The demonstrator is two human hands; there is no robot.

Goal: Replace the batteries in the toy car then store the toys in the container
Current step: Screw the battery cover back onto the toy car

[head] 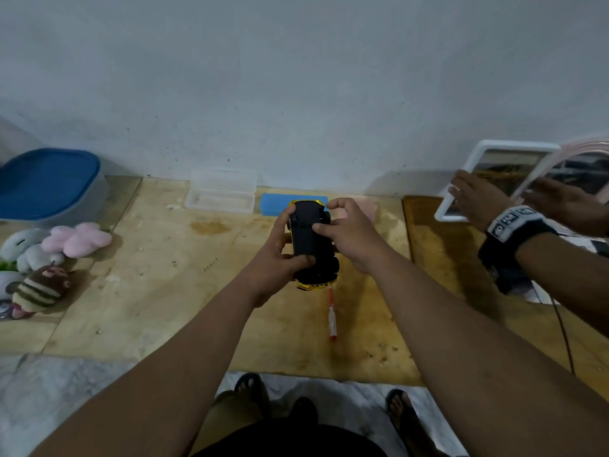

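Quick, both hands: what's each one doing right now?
Left hand: grips the upturned toy car.
Right hand: fingers curled, fingertips on the car's underside.

The scene is dim and evenly lit, with a cool grey cast on the wall and no hard highlights. Soft shadows fall just under the toy car and beside the plush toys at the left edge of the plywood board. The picture is soft throughout, with grainy, smeared detail. Wide-angle distortion bends the board's edges and stretches the forearms toward the lower corners. The mirror at the right edge shows a blurred reflection.
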